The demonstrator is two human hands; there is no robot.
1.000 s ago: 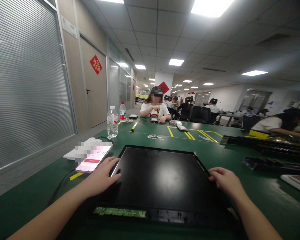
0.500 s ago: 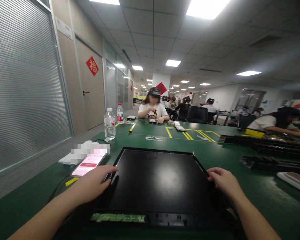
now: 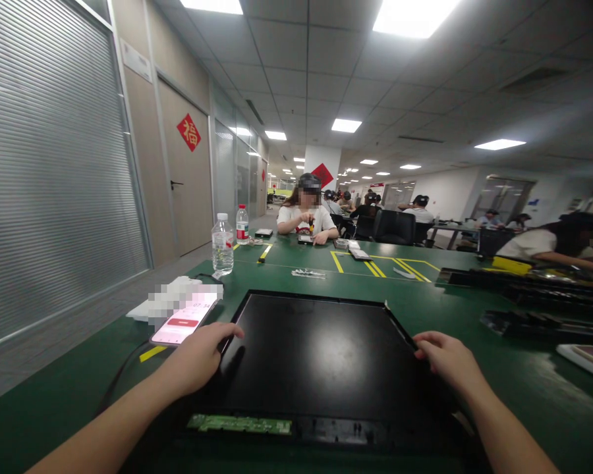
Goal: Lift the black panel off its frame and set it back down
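Note:
A large black flat panel (image 3: pixel 316 349) lies face up on the green table (image 3: pixel 425 296) right in front of me. A green circuit strip (image 3: pixel 240 424) runs along its near edge. My left hand (image 3: pixel 200 355) rests on the panel's left edge, fingers curled over it. My right hand (image 3: pixel 447 361) grips the panel's right edge, fingers bent around it.
A lit phone (image 3: pixel 184 320) and white papers (image 3: pixel 170 297) lie left of the panel. Two water bottles (image 3: pixel 223 243) stand farther back on the left. Black parts (image 3: pixel 534 289) and a white tray (image 3: pixel 586 359) lie to the right. Other people (image 3: pixel 306 214) work at the far end.
Both hands stay on the panel's edges. The view has shifted slightly; my left hand sits a little farther forward along the left edge.

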